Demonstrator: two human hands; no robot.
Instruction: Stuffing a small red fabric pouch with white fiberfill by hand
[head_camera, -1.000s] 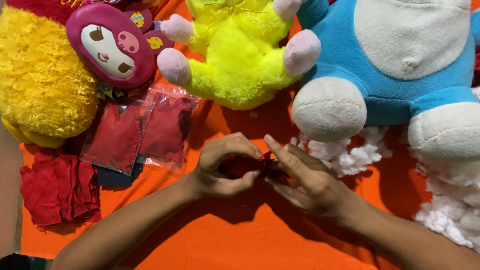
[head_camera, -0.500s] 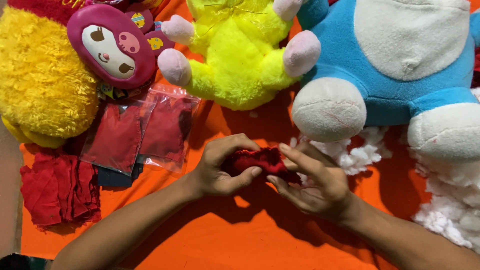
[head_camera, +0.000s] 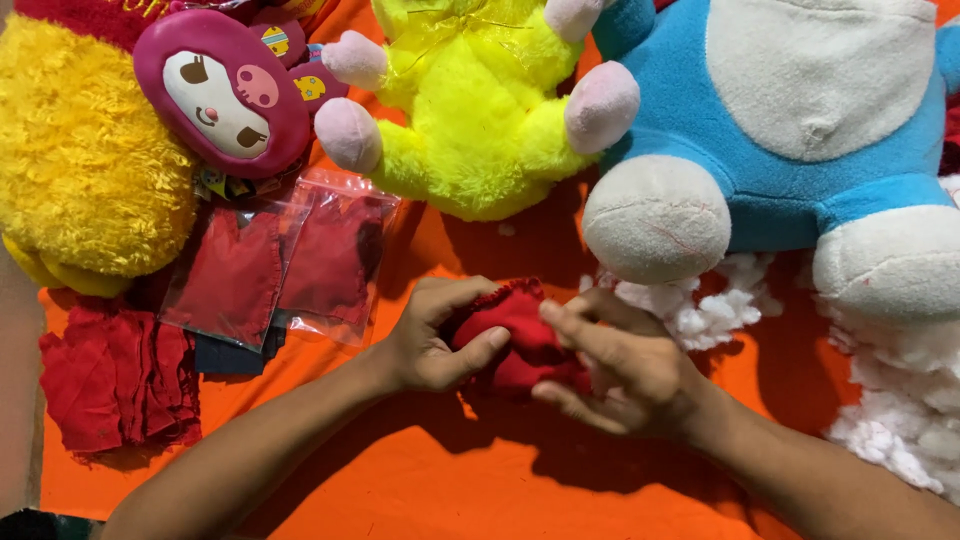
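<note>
Matt red felt-like cloth (head_camera: 520, 335) sits on smooth orange fabric (head_camera: 400, 490), shaggy yellow plush (head_camera: 80, 170) fills the upper left beside glossy clear plastic bags (head_camera: 300, 260), and fluffy white stuffing (head_camera: 890, 400) lies at right under the short-piled blue plush toy (head_camera: 800, 120).

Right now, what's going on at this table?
A person's two bare hands work a small red fabric piece over an orange cloth. The left hand cups it from the side, thumb on top; the right hand pinches its other edge. White stuffing lies just beyond the right hand, beside a blue plush toy. A yellow plush toy and clear bags of red fabric lie further back.
</note>
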